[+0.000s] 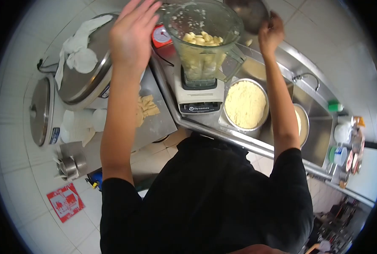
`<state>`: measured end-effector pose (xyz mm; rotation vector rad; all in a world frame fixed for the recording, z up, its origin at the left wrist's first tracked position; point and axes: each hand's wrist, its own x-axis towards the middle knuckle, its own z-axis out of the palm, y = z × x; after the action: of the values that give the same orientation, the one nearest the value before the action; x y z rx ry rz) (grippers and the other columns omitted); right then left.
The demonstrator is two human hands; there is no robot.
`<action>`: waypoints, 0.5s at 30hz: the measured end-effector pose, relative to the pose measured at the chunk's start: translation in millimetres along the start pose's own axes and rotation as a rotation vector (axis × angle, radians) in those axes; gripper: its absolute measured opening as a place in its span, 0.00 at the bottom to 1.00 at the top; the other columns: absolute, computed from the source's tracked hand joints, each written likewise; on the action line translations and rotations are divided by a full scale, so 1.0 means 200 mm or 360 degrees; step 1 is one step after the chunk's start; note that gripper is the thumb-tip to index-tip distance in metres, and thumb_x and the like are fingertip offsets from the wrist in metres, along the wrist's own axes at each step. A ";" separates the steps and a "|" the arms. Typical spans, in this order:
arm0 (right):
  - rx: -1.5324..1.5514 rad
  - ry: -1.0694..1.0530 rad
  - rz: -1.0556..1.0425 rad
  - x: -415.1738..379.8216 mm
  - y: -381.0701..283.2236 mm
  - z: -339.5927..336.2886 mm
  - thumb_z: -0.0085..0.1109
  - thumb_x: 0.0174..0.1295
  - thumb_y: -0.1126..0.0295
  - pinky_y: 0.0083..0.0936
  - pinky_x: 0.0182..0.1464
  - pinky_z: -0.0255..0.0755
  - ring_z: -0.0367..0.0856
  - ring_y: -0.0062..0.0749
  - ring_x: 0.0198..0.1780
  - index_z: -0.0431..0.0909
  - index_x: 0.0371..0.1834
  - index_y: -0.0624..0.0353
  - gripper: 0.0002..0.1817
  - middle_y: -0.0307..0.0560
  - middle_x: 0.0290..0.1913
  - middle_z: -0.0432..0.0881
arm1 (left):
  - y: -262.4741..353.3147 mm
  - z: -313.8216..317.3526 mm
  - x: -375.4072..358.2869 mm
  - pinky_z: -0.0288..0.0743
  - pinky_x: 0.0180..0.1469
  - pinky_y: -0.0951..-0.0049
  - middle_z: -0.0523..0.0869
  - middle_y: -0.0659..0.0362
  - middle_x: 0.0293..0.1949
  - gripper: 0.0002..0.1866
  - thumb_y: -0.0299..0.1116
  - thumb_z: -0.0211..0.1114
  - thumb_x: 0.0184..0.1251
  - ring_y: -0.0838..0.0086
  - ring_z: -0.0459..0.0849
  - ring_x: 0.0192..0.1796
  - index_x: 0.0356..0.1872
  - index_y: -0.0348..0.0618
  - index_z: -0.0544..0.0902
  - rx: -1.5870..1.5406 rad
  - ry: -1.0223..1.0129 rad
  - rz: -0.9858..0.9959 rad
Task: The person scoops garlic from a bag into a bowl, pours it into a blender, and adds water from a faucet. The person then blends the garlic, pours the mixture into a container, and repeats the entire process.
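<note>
A large clear blender jar (235, 31) stands on its white Dynamex base (200, 95), partly filled with pale peeled cloves that look like garlic (203, 40). Up and to the left of the jar, my left hand (133, 31) is raised with its fingers stretched out, holding nothing. On the other side, my right hand (272, 36) grips the rim of a dark metal bowl (248, 15), which is cut off by the top edge of the view. Right of the base sits a round metal bowl (245, 103) full of pale yellow, crumbly ground food.
A steel sink (317, 135) with a faucet (305, 77) lies right, another bowl (303, 122) at its near side. Left are large lidded pots (84, 80), a cloth (80, 38) and stacked white containers (76, 127). A red scale (161, 36) stands behind the blender.
</note>
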<state>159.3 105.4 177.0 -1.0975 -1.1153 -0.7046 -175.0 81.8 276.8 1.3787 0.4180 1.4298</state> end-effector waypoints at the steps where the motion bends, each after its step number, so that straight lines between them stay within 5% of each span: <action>1: -0.0200 -0.0155 0.0405 -0.15 0.12 -0.03 0.54 0.47 0.75 0.35 0.28 0.64 0.65 0.35 0.20 0.68 0.17 0.65 0.07 0.48 0.16 0.72 | 0.01 -0.02 -0.05 0.70 0.61 0.64 0.68 0.34 0.59 0.28 0.32 0.49 0.63 0.48 0.73 0.59 0.61 0.24 0.60 -0.0006 -0.0039 -0.0030; 3: -0.0502 -0.0353 0.1046 -0.56 0.37 -0.07 0.57 0.48 0.72 0.37 0.30 0.69 0.70 0.37 0.22 0.69 0.18 0.64 0.09 0.51 0.16 0.73 | -0.02 -0.09 -0.18 0.58 0.65 0.57 0.68 0.38 0.61 0.25 0.30 0.50 0.65 0.52 0.68 0.64 0.61 0.29 0.62 -0.0189 0.0020 -0.0225; 6: -0.0557 -0.0423 0.1726 -1.08 0.59 -0.07 0.58 0.52 0.69 0.34 0.27 0.72 0.73 0.30 0.24 0.70 0.20 0.64 0.11 0.46 0.18 0.74 | -0.05 -0.19 -0.38 0.59 0.64 0.58 0.68 0.37 0.61 0.26 0.33 0.51 0.65 0.53 0.70 0.62 0.62 0.30 0.61 -0.0017 0.0215 -0.0581; 9: 0.0147 -0.0122 0.2387 -1.30 0.54 -0.05 0.56 0.58 0.64 0.31 0.26 0.72 0.74 0.28 0.28 0.74 0.30 0.62 0.10 0.43 0.29 0.76 | -0.13 -0.40 -0.59 0.61 0.63 0.58 0.69 0.38 0.60 0.26 0.35 0.52 0.65 0.54 0.72 0.59 0.62 0.31 0.62 0.0101 0.0353 -0.0845; 13: 0.0016 -0.0415 0.2120 -1.07 0.36 -0.14 0.55 0.61 0.58 0.28 0.43 0.69 0.74 0.25 0.39 0.78 0.39 0.57 0.14 0.42 0.34 0.78 | -0.13 -0.58 -0.87 0.64 0.61 0.61 0.71 0.40 0.58 0.26 0.37 0.51 0.66 0.57 0.75 0.56 0.62 0.33 0.63 0.0094 0.0558 -0.0987; 14: 0.0394 -0.0198 0.2123 -0.95 0.27 -0.14 0.58 0.60 0.59 0.24 0.38 0.70 0.76 0.28 0.35 0.77 0.42 0.63 0.17 0.45 0.30 0.81 | -0.14 -0.60 -0.91 0.64 0.61 0.63 0.70 0.40 0.59 0.27 0.40 0.49 0.67 0.57 0.74 0.56 0.63 0.33 0.63 0.0222 0.0622 -0.1031; 15: 0.0610 -0.0493 0.2180 -0.63 -0.02 -0.23 0.52 0.63 0.50 0.25 0.44 0.68 0.76 0.29 0.40 0.79 0.40 0.63 0.23 0.45 0.32 0.82 | -0.15 -0.62 -0.93 0.64 0.61 0.63 0.70 0.40 0.59 0.27 0.40 0.49 0.67 0.57 0.74 0.56 0.63 0.33 0.63 0.0210 0.0636 -0.1020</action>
<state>130.9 53.3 57.1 -1.3343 -0.4704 0.7402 -311.6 -13.0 124.1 0.9201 1.1197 1.1359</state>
